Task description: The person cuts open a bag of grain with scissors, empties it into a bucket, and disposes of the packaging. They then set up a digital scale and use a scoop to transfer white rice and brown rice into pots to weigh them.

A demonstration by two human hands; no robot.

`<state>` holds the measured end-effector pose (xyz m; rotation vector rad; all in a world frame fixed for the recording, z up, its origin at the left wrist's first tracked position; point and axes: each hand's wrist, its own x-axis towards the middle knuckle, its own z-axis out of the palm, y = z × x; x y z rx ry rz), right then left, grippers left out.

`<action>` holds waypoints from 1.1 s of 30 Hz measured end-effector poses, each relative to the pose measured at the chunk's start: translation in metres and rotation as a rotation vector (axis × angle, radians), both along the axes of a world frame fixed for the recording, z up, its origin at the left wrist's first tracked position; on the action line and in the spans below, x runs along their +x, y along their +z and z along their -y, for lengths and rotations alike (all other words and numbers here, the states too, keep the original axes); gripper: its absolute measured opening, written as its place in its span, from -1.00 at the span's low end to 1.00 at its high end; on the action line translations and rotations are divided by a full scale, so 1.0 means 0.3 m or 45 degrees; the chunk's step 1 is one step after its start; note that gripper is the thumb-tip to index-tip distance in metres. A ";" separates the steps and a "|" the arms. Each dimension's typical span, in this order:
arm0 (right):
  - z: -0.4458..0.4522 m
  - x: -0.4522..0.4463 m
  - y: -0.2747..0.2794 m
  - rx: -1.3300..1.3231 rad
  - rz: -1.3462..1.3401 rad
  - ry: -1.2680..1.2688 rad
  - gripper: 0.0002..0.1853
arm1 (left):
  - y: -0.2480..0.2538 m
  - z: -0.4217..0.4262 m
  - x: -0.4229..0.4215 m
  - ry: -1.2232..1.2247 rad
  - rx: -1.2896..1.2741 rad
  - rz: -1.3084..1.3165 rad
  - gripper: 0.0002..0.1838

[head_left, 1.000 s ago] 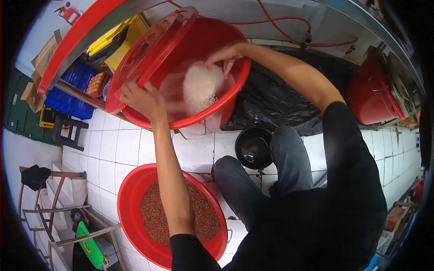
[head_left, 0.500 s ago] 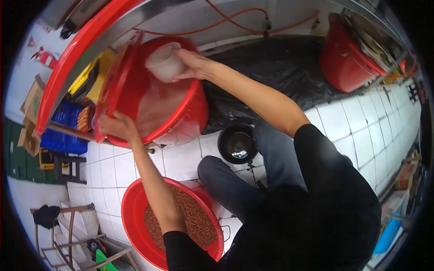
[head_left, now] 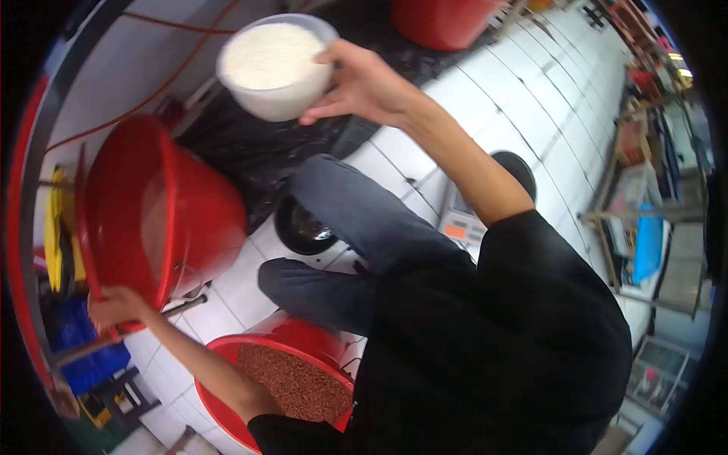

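Note:
My right hand (head_left: 364, 83) grips the side of a translucent plastic bowl (head_left: 282, 106), thumb and fingers on its wall. White grain or powder (head_left: 271, 57), too fine to tell which, fills it almost to the rim. At the left, my left hand (head_left: 120, 307) is closed on the lower edge of a red lid (head_left: 85, 235), which stands tilted against a large red bucket (head_left: 208, 220). Pale contents (head_left: 154, 227) show inside that bucket. Below my left forearm, a second red tub (head_left: 220, 406) holds reddish-brown grain (head_left: 296, 383).
A black bowl (head_left: 301, 227) sits on the tiles by my knees. Beyond my right forearm is a scale (head_left: 461, 227) with a dark round pan (head_left: 517, 173). Black plastic sheeting (head_left: 243, 140) lies along the wall, near another red bucket (head_left: 440, 23). Shelves (head_left: 644, 205) stand at the right.
My right hand has lifted the bowl out of the red bucket and over the black sheeting, now visibly full. The view has swung right; my left hand stays at the lid.

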<state>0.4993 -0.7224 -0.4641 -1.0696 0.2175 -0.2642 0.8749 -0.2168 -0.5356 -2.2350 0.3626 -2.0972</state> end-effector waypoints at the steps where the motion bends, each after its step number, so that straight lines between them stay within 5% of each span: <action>1: 0.044 -0.117 -0.049 -0.043 -0.027 -0.086 -0.24 | -0.040 -0.065 0.062 0.089 -0.040 -0.070 -0.44; 7: 0.157 -0.843 -0.279 -0.297 -0.607 -0.901 -0.34 | 0.025 0.002 -0.030 -0.081 -0.124 -0.131 -0.39; 12: 0.135 -1.247 -0.551 -0.392 -1.298 -1.483 -0.18 | 0.026 0.021 -0.015 0.006 -0.202 -0.260 -0.41; 14: 0.122 -1.300 -0.623 -0.529 -1.529 -1.534 -0.13 | 0.022 0.006 0.010 0.036 -0.227 -0.313 -0.44; 16: 0.143 -1.376 -0.771 -1.018 -1.991 -1.596 -0.05 | 0.009 -0.013 0.028 0.068 -0.264 -0.364 -0.46; 19: 0.075 -1.326 -0.712 -1.222 -2.113 -1.399 -0.05 | 0.011 -0.001 0.027 0.008 -0.230 -0.276 -0.52; 24: 0.065 -1.400 -0.737 -1.189 -2.163 -1.403 -0.04 | 0.016 0.003 0.012 -0.022 -0.229 -0.262 -0.55; 27: 0.093 -1.530 -0.805 -1.084 -2.153 -1.684 -0.02 | 0.025 0.023 -0.005 0.014 -0.239 -0.250 -0.58; 29: 0.076 -1.558 -0.756 -0.203 -1.597 -1.937 0.00 | 0.024 0.027 -0.007 0.055 -0.258 -0.272 -0.60; 33: 0.063 -1.624 -0.789 0.011 -1.310 -1.978 0.02 | 0.008 -0.017 0.060 0.116 -0.234 -0.257 -0.60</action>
